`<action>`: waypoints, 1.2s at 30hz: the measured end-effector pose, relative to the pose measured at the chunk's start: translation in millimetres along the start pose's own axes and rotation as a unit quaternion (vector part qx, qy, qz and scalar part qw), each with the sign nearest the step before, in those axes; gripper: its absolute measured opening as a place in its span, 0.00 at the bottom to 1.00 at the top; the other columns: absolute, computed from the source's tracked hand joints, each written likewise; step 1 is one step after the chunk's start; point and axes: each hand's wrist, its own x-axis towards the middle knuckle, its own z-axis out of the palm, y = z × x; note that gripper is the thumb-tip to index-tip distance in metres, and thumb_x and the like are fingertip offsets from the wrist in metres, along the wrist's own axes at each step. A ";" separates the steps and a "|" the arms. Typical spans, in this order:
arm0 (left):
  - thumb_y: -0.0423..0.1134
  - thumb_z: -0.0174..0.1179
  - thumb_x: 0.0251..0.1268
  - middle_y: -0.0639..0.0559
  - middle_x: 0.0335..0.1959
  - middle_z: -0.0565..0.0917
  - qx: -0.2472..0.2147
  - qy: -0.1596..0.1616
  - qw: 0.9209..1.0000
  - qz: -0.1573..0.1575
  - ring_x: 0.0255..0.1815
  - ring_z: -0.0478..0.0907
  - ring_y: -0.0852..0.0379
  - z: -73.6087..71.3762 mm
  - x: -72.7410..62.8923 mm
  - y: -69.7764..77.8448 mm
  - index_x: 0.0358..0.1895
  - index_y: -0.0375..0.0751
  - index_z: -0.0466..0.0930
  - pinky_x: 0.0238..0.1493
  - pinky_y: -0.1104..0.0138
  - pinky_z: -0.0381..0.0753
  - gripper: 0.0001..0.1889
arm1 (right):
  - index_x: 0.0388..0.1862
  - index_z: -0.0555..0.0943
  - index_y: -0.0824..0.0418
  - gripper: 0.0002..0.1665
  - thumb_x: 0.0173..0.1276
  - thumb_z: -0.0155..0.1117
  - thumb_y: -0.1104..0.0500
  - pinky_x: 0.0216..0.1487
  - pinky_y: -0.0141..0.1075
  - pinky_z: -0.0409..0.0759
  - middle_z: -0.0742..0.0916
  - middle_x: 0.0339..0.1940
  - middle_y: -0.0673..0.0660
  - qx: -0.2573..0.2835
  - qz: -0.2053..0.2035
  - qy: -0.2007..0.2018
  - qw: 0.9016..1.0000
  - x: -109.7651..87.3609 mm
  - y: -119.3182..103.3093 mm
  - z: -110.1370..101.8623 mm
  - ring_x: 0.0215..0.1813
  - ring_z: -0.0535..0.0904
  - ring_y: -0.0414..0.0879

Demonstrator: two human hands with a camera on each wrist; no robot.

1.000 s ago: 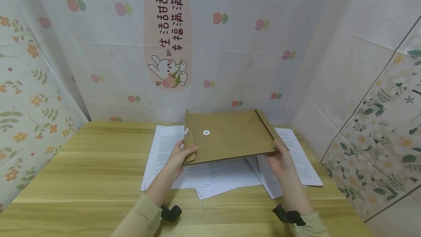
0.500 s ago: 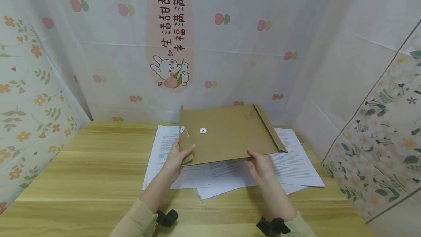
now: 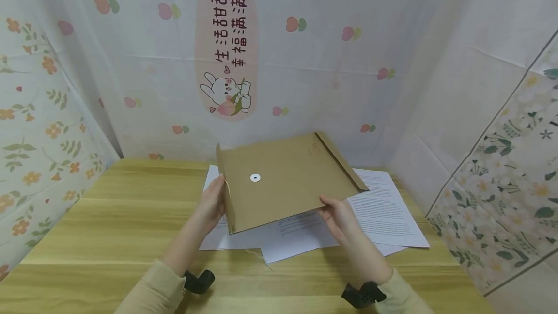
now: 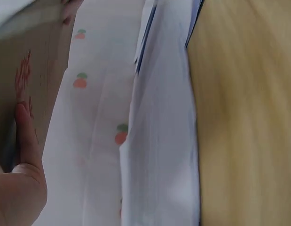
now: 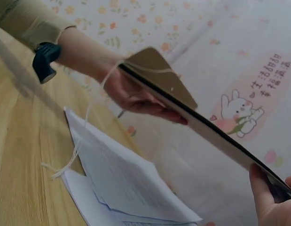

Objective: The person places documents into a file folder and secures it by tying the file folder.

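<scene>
While I watch remotely, the table [image 3: 109,217] lies below the fingers [image 3: 328,200], papers [image 3: 383,212] spread on it; the envelope [image 3: 283,173] slants between the left hand [image 3: 212,202] and right hand [image 3: 340,214], both clamped on its edges, its white button [image 3: 255,178] near the left thumb [image 3: 221,180].

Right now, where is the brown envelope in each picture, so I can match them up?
Head: the brown envelope is near the middle, between the left hand and the right hand.
Left wrist: the brown envelope is at upper left, cut off by the edge.
Right wrist: the brown envelope, nearly edge-on, slants from upper middle down to the right edge.
Shared landmark: the fruit-printed curtain.
</scene>
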 end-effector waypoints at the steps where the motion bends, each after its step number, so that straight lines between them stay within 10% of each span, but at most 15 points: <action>1: 0.56 0.35 0.77 0.50 0.53 0.69 -0.003 0.000 1.000 0.003 0.50 0.73 0.59 -3.9 -0.2 3.2 0.70 0.36 0.48 0.53 0.65 0.72 0.31 | 0.66 0.57 0.64 0.27 0.70 0.41 0.77 0.60 0.43 0.72 0.78 0.52 0.58 -0.009 0.006 -0.008 1.000 0.1 -0.6 -0.4 0.52 0.81 0.49; 8: 0.60 0.40 0.73 0.57 0.44 0.75 -0.027 0.024 0.999 -0.012 0.43 0.78 0.63 -35.4 -4.0 24.2 0.54 0.44 0.60 0.48 0.70 0.77 0.23 | 0.55 0.65 0.73 0.16 0.69 0.43 0.77 0.55 0.39 0.76 0.79 0.46 0.58 -0.055 0.027 -0.064 0.996 6.2 -2.1 -4.4 0.47 0.83 0.48; 18: 0.60 0.35 0.75 0.52 0.42 0.80 0.039 -0.045 0.997 -0.046 0.42 0.80 0.55 -79.2 -6.8 42.8 0.54 0.35 0.70 0.46 0.64 0.80 0.30 | 0.56 0.61 0.70 0.17 0.70 0.40 0.77 0.47 0.38 0.81 0.83 0.44 0.59 -0.102 0.050 -0.166 0.980 25.8 -1.9 -19.2 0.44 0.84 0.49; 26: 0.51 0.46 0.74 0.30 0.71 0.55 0.183 -0.083 0.971 -0.129 0.54 0.72 0.52 -82.5 -10.5 51.7 0.71 0.23 0.49 0.61 0.54 0.64 0.37 | 0.49 0.68 0.68 0.11 0.70 0.45 0.75 0.32 0.26 0.79 0.84 0.38 0.56 -0.168 0.055 -0.166 0.970 46.8 1.3 -19.2 0.36 0.84 0.42; 30: 0.46 0.50 0.72 0.41 0.60 0.72 0.194 -0.111 0.964 -0.145 0.53 0.74 0.54 -85.2 -16.7 48.7 0.72 0.25 0.50 0.59 0.56 0.67 0.35 | 0.49 0.69 0.64 0.09 0.72 0.47 0.71 0.21 0.24 0.70 0.85 0.34 0.52 -0.187 0.039 -0.140 0.971 58.8 4.4 -12.5 0.29 0.81 0.39; 36: 0.43 0.50 0.73 0.47 0.57 0.76 0.194 -0.149 0.959 -0.143 0.53 0.75 0.54 -95.1 -33.5 42.1 0.73 0.25 0.38 0.58 0.60 0.67 0.39 | 0.53 0.67 0.65 0.13 0.72 0.52 0.66 0.30 0.28 0.78 0.84 0.36 0.51 -0.205 0.027 -0.096 0.974 68.5 15.7 5.4 0.33 0.82 0.40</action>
